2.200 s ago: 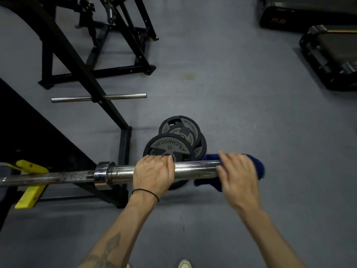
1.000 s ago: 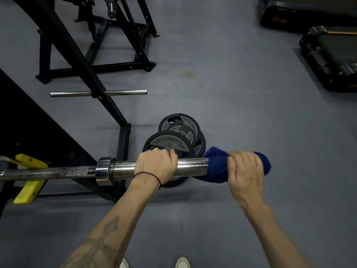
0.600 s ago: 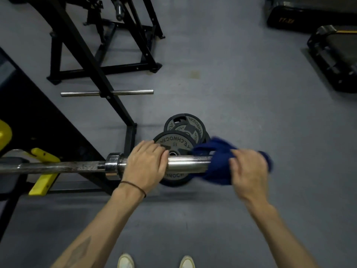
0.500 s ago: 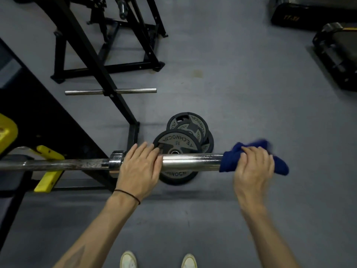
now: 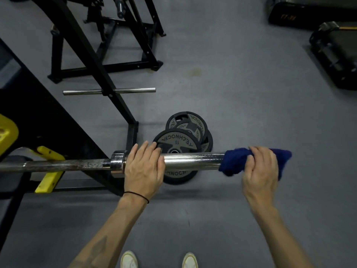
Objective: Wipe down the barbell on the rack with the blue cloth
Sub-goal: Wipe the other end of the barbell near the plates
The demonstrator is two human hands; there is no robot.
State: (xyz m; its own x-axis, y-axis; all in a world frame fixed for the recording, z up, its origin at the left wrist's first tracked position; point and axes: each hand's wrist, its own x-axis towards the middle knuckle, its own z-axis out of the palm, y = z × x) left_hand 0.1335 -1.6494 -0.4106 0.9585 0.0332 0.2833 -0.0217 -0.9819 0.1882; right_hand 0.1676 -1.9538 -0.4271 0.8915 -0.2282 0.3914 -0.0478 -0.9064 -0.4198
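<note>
A steel barbell [image 5: 193, 161] lies level across the view, its thin shaft running off to the left and its thick shiny sleeve to the right of a collar. My left hand [image 5: 144, 167] rests flat over the sleeve just right of the collar, fingers laid over the top. The blue cloth [image 5: 233, 161] is wrapped around the sleeve's right end. My right hand [image 5: 260, 169] is closed around the cloth and the bar end beneath it. The bar's tip is hidden inside the cloth.
Black weight plates [image 5: 181, 140] lie stacked on the grey floor under the sleeve. A black rack frame [image 5: 92, 60] with a chrome peg [image 5: 133, 90] stands at left, with yellow parts [image 5: 48, 171] below the bar. Treadmills [image 5: 336, 53] sit at the far right. My white shoes [image 5: 129, 260] show at the bottom.
My right hand has slid the cloth rightward along the sleeve to its end and closed tighter on it. My left hand's fingers flattened over the sleeve near the collar.
</note>
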